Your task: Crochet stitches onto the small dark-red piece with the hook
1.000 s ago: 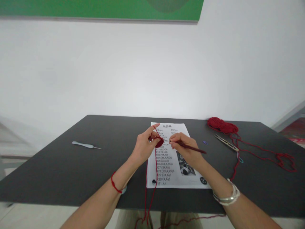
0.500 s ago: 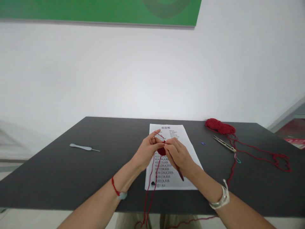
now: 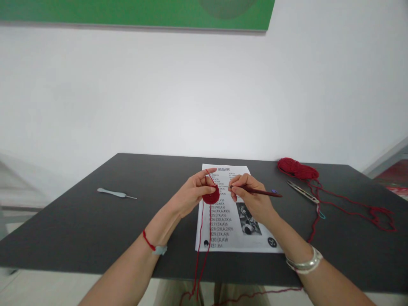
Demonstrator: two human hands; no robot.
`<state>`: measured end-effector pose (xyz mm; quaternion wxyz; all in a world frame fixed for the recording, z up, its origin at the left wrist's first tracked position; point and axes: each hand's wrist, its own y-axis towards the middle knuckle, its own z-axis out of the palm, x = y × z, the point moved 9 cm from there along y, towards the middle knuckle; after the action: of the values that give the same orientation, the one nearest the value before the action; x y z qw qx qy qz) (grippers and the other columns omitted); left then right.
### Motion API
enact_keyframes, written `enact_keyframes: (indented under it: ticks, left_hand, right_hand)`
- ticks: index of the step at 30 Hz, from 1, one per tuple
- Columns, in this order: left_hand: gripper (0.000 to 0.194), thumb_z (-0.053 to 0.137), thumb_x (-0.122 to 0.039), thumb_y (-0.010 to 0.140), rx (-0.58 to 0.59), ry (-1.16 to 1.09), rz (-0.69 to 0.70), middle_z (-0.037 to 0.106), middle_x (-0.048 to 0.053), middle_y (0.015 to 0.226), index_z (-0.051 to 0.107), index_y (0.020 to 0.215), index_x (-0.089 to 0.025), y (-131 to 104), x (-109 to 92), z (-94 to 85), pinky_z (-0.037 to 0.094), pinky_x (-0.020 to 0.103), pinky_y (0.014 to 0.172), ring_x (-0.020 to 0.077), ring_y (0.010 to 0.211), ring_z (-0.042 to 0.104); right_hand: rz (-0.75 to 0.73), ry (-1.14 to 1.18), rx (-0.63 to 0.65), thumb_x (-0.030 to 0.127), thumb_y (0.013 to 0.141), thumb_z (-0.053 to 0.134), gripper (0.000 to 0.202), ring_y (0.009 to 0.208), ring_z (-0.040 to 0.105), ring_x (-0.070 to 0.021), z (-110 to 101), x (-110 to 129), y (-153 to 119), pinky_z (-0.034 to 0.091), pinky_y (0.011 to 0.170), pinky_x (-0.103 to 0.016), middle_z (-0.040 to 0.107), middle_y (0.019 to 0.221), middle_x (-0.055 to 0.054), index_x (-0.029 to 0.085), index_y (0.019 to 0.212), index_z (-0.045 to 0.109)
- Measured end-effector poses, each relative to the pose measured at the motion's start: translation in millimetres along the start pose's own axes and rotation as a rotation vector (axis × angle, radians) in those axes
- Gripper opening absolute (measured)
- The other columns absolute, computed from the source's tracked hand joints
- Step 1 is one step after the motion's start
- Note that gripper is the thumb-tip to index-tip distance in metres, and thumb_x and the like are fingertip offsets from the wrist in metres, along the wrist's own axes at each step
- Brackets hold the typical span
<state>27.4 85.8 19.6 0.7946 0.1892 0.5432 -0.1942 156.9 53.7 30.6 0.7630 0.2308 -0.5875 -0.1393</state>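
Between thumb and fingers, my left hand [image 3: 190, 192] pinches a round dark red crocheted piece [image 3: 211, 196]. Red yarn runs up over its raised index finger, and two strands hang down past the table's front edge. My right hand [image 3: 251, 194] is closed round a crochet hook [image 3: 259, 192] with a dark reddish-brown handle. The hook's thin metal shaft points left, its tip close to the red piece; whether they touch is too small to tell. Beneath both hands lies a printed sheet [image 3: 219, 229] with rows of text and a photo.
A skein of red yarn [image 3: 298, 169] lies at the back right, its loose strands trailing right and forward. Near it are yarn snips [image 3: 302, 192], a teal loop [image 3: 321, 215] and a small purple marker [image 3: 273, 191]. A grey-handled hook [image 3: 112, 193] rests on the dark table [image 3: 79, 229] at left.
My right hand has moved right, away from the red piece, and its hook has swung from slanting down to nearly level. The round piece is more exposed. The view has shifted slightly.
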Motion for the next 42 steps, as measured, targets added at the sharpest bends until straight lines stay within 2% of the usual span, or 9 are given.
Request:
enact_keyframes:
  ticks: [5,10,17,21,26,28,30,35,42]
  left_hand:
    - [0.054,0.069,-0.006,0.065,0.098,0.042,-0.057,0.058,-0.003,0.07,0.057,0.117,-0.014,-1.0,1.9,2.7,0.036,0.022,0.058,0.0082,0.061,0.051]
    - [0.049,0.067,-0.005,0.063,0.163,0.016,-0.123,0.058,-0.002,0.069,0.061,0.111,-0.013,-3.3,4.4,5.8,0.033,0.021,0.053,0.0076,0.058,0.049]
    - [0.044,0.065,-0.003,0.064,0.237,-0.02,-0.21,0.059,0.0,0.071,0.064,0.107,-0.014,-6.2,10.5,8.5,0.035,0.022,0.056,0.0086,0.06,0.05]
    - [0.045,0.066,-0.005,0.063,0.259,-0.004,-0.233,0.059,0.0,0.071,0.065,0.107,-0.014,-8.5,9.7,10.7,0.034,0.022,0.055,0.0085,0.06,0.049]
    - [0.047,0.069,-0.01,0.065,0.126,0.148,-0.056,0.057,-0.002,0.069,0.061,0.111,-0.013,-4.2,-0.4,10.7,0.035,0.023,0.056,0.0088,0.059,0.049]
    - [0.049,0.069,-0.01,0.066,0.009,0.188,0.053,0.056,-0.004,0.068,0.058,0.113,-0.013,-2.0,-3.8,7.3,0.037,0.024,0.061,0.0091,0.062,0.05]
    - [0.048,0.069,-0.01,0.066,-0.06,0.219,0.094,0.056,-0.004,0.067,0.057,0.113,-0.013,-0.4,0.5,6.0,0.038,0.025,0.063,0.0094,0.062,0.051]
    - [0.051,0.071,-0.012,0.066,-0.106,0.136,0.091,0.056,-0.004,0.067,0.055,0.114,-0.014,4.2,15.5,2.0,0.041,0.027,0.067,0.0107,0.064,0.054]
    - [0.055,0.074,-0.014,0.063,-0.185,0.048,0.054,0.06,-0.004,0.065,0.054,0.114,-0.014,-3.0,18.5,2.8,0.042,0.026,0.066,0.0116,0.063,0.057]
  right_hand:
    - [0.037,-0.024,0.061,0.018,0.076,0.07,0.009,0.052,0.052,-0.0087,2.6,3.6,-1.3,0.041,0.048,-0.025,0.059,0.078,0.001,0.021,0.073,0.061]
    - [0.064,-0.08,0.112,0.018,0.074,0.071,0.009,0.054,0.051,-0.0082,4.2,4.8,-3.2,0.042,0.049,-0.025,0.06,0.08,0.0,0.02,0.073,0.063]
    - [0.145,0.022,0.141,0.021,0.072,0.073,0.012,0.053,0.053,-0.0088,4.4,-0.2,-2.8,0.042,0.048,-0.025,0.062,0.079,0.001,0.02,0.07,0.061]
    - [0.272,0.177,0.125,0.022,0.07,0.075,0.017,0.051,0.053,-0.0084,7.3,-7.4,-3.7,0.039,0.044,-0.022,0.063,0.074,0.001,0.019,0.067,0.059]
    - [0.447,0.408,0.011,0.02,0.069,0.075,0.018,0.051,0.051,-0.0074,10.0,-32.3,-9.0,0.037,0.043,-0.018,0.064,0.069,0.001,0.018,0.068,0.058]
    - [0.45,0.436,-0.059,0.021,0.069,0.075,0.018,0.054,0.052,-0.0078,7.7,-41.0,-9.5,0.039,0.045,-0.018,0.064,0.068,0.001,0.018,0.069,0.058]
    - [0.421,0.434,-0.11,0.022,0.071,0.075,0.018,0.056,0.053,-0.0081,5.1,-46.1,-8.7,0.041,0.048,-0.019,0.063,0.068,0.002,0.018,0.068,0.057]
    - [0.37,0.402,-0.165,0.022,0.072,0.073,0.018,0.055,0.052,-0.0088,0.8,-47.2,-6.7,0.042,0.049,-0.021,0.061,0.066,0.002,0.018,0.065,0.057]
    - [0.294,0.244,-0.115,0.029,0.072,0.071,0.015,0.056,0.051,-0.011,6.3,-30.4,-7.6,0.042,0.054,-0.025,0.06,0.066,0.003,0.02,0.071,0.059]
